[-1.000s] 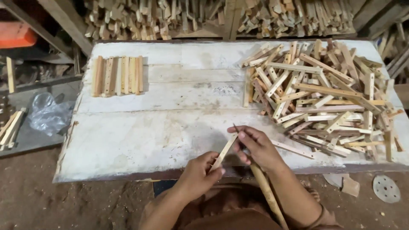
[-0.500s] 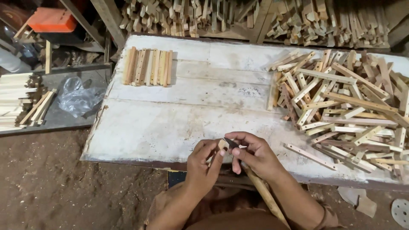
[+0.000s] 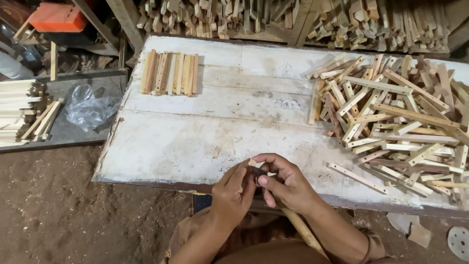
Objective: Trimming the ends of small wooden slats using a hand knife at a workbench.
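Observation:
My left hand (image 3: 233,193) and my right hand (image 3: 286,183) meet at the near edge of a whitewashed wooden table (image 3: 195,142). Together they pinch a short wooden stick (image 3: 252,163), seen end-on, with only its pale tip showing above the fingers. A small dark piece sits between the fingertips; I cannot tell what it is. A longer wooden rod (image 3: 303,232) slants down under my right wrist toward my lap.
A neat row of short sticks (image 3: 170,73) lies at the table's far left. A large loose heap of drilled sticks (image 3: 400,117) covers the right side. Stacked offcuts (image 3: 293,17) line the back. A plastic bag (image 3: 90,107) and wood bundles (image 3: 19,112) sit left, over a sawdust floor.
The stick, first held slanted between both hands, has been turned end-on and drawn in close between the fingers. The view has shifted left and nearer.

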